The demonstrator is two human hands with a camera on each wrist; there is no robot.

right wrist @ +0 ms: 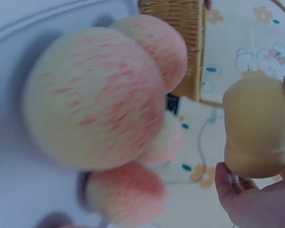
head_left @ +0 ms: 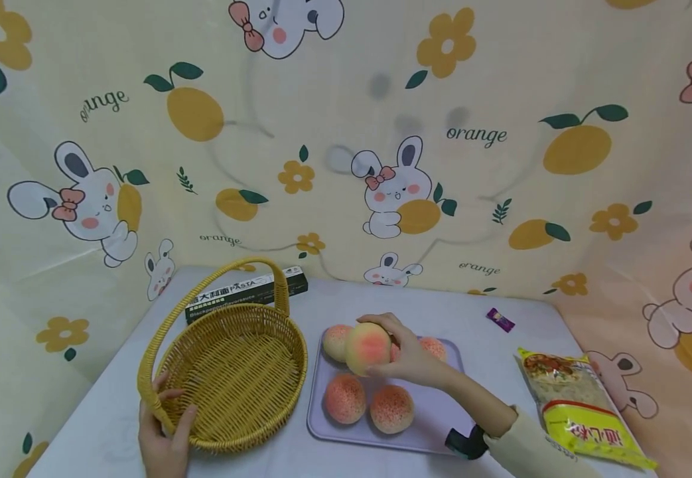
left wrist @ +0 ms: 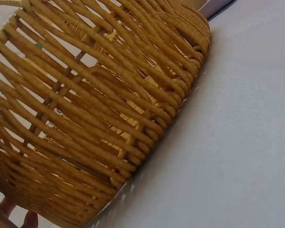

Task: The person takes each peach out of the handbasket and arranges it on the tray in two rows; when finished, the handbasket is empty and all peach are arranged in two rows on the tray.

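My left hand [head_left: 163,431] grips the near left side of a yellow wicker basket [head_left: 299,345], at the foot of its handle. Nothing lies inside the basket. In the left wrist view, the woven wall [left wrist: 99,109] fills much of the picture, with fingertips [left wrist: 31,219] at its lower edge. Over the lilac tray [head_left: 435,418], my right hand [head_left: 411,358] holds a pale yellow and pink peach [head_left: 367,348] between thumb and fingers. Several reddish speckled peaches [head_left: 392,409] rest on the tray, some partly hidden behind that hand. The held peach [right wrist: 259,126] looks plain yellow in the right wrist view.
Behind the basket lies a dark pasta box [head_left: 232,300]. A small purple packet [head_left: 500,320] is at the back right. At the right edge of the white table lies a yellow food bag [head_left: 587,411]. A patterned curtain [head_left: 334,133] hangs around the table.
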